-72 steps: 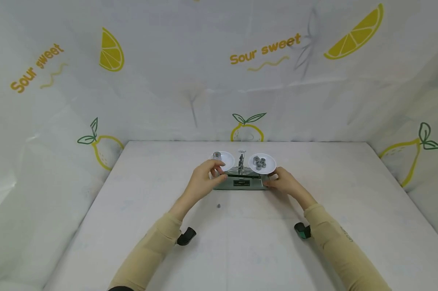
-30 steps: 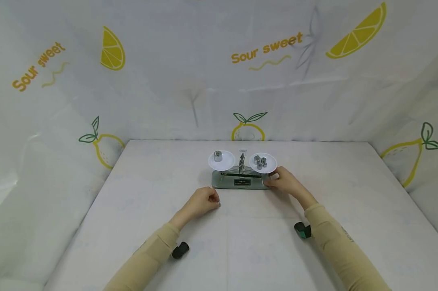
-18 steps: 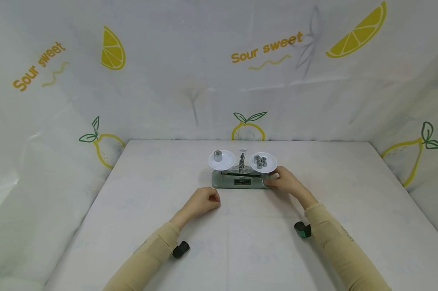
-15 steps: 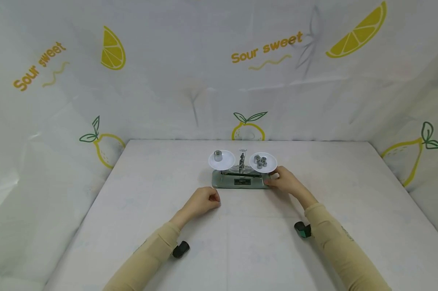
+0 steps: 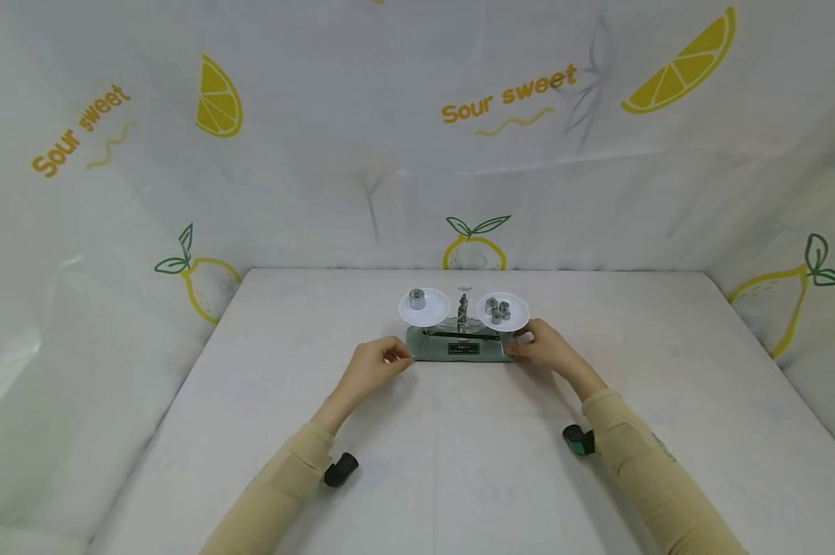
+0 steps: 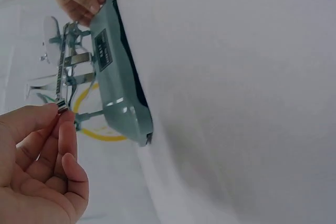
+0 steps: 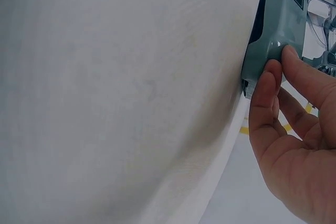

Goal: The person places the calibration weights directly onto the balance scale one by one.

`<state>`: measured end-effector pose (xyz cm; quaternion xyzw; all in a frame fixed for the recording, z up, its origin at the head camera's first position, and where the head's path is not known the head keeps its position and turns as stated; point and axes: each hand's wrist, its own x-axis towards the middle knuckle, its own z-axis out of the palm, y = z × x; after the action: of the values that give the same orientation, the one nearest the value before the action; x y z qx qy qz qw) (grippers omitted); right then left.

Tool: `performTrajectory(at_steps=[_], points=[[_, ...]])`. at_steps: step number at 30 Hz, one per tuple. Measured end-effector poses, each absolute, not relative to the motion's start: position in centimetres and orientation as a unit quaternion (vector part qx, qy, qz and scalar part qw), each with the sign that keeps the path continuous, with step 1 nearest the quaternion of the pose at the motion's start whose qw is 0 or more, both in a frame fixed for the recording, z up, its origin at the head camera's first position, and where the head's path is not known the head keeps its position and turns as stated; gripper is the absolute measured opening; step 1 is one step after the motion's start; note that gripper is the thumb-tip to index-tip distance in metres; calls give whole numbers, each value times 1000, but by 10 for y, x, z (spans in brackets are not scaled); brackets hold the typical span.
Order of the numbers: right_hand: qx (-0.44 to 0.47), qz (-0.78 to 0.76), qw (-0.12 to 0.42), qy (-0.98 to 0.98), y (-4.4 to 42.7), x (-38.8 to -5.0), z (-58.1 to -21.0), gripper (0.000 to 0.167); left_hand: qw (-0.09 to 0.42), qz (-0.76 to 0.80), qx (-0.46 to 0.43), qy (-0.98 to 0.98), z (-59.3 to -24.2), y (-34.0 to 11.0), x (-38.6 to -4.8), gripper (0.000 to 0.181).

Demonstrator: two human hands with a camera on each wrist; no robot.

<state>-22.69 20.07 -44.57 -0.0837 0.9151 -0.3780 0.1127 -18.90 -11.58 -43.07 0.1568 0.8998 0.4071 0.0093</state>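
Observation:
A green-grey balance scale (image 5: 427,351) with two white pans stands at the back of the table. On its left pan (image 5: 427,315) sits one larger metal weight (image 5: 417,299); the right pan (image 5: 517,317) bears several smaller metal weights (image 5: 496,317). Between thumb and fingertip my left hand (image 5: 372,366) pinches a tiny metal weight (image 6: 62,106), in front of the scale's left end. At the other end, my right hand (image 5: 545,345) holds the corner of the base (image 7: 270,43) with thumb and fingers, as the right wrist view shows.
A white cloth covers the table (image 5: 486,462), and a white sheet with lemon prints (image 5: 348,116) hangs behind and at the sides. Black wrist devices (image 5: 341,469) are worn at both sleeves.
My left hand went from near the left pan down to the tiny weight on the table, pinched it, and has now lifted it toward the scale. The right hand has stayed on the base.

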Motion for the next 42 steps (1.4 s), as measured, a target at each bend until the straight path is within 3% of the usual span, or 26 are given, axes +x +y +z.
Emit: performTrajectory(at_steps=[7,15,33,42], points=[[-89,-384,112,912,203,-227,-447,50,-45,414,161,895,-403,-118,-196,3],[-110,-391,99,909,204,-227,-447,51,-59,397,147,904,-381,-106,-211,5],[-87,-374,108,917,201,-226,-446,48,-104,352,146,919,-382,-85,-230,8],[-85,-376,109,916,201,-226,-445,48,-99,344,148,922,-384,-83,-233,9]])
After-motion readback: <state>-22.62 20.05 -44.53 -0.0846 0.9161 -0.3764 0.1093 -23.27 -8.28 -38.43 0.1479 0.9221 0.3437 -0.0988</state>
